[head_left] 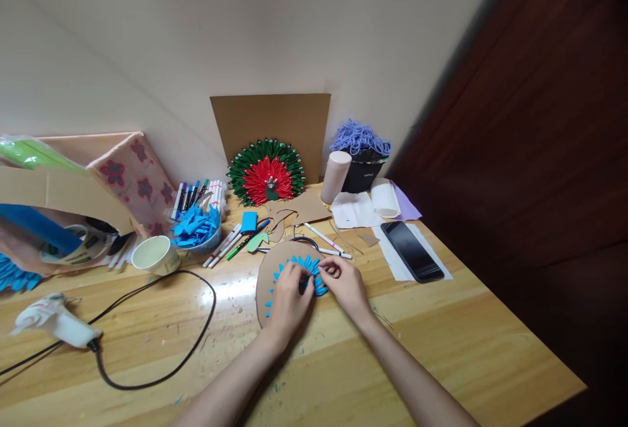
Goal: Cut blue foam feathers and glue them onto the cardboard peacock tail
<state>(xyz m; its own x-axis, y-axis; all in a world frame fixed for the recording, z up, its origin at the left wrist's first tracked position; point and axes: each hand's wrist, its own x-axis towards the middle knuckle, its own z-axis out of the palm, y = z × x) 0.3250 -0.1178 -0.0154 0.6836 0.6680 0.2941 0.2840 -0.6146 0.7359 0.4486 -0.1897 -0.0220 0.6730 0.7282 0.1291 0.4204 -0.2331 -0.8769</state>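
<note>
A round cardboard piece (265,276) lies on the table in front of me, with pointed blue petals (307,261) set on it in layered rings. My left hand (290,299) rests over its middle, fingers curled and thumb drawn in at the inner petals. From the right, my right hand (347,285) reaches to the petals' edge, its thumb and forefinger pinched together at a blue petal. The two sets of fingertips are close to each other. Fingers hide much of what lies between them.
Left of the disc stand a bowl of blue petals (197,227), a paper cup (156,255) and a white glue gun (61,322) with a looping cord. Markers (223,245) lie behind. A red-green peacock (267,175) leans at the wall. A phone (412,252) is right.
</note>
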